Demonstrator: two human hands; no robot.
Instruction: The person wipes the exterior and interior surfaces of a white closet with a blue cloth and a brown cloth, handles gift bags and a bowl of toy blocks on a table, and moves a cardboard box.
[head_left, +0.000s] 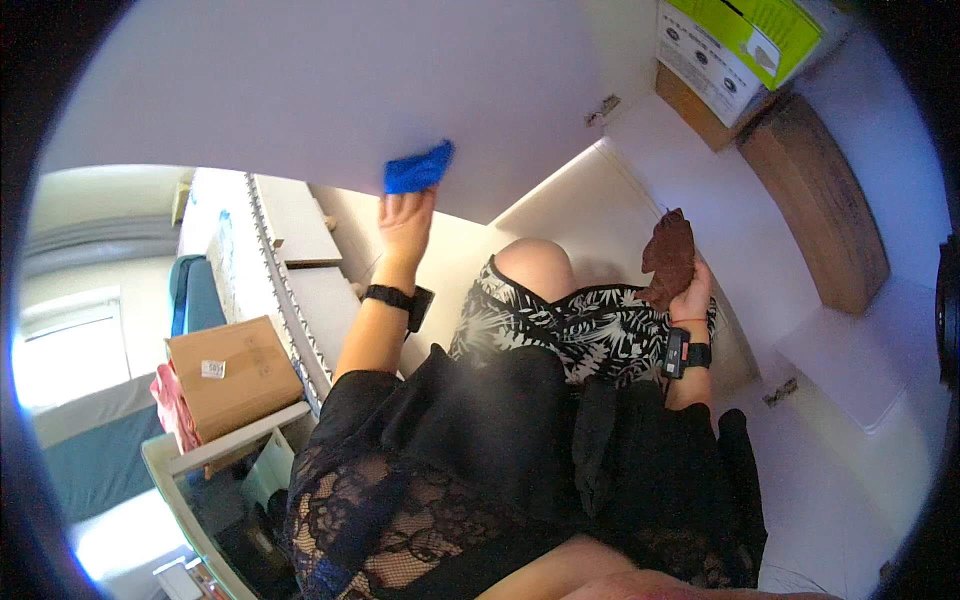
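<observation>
My left hand (406, 217) holds a blue cloth (417, 169) flat against a white cabinet door (315, 90), close to the door's lower edge in the picture. The cloth hides my fingertips. On the other side, my right hand (691, 294) grips a crumpled brown cloth (669, 255), which stands up from the fingers beside the white cabinet interior (720, 217). Each wrist carries a black strap with a small device. Between my hands are my bent knee (534, 266) and a black-and-white leaf-patterned garment (600, 330).
A green-and-white printed box (720, 67) sits in the cabinet, near a long brown box (825, 202). Metal hinges (602, 110) join door and cabinet. At left, a cardboard box (234, 379) rests on a glass-topped cabinet (225, 450), near a bed (97, 465).
</observation>
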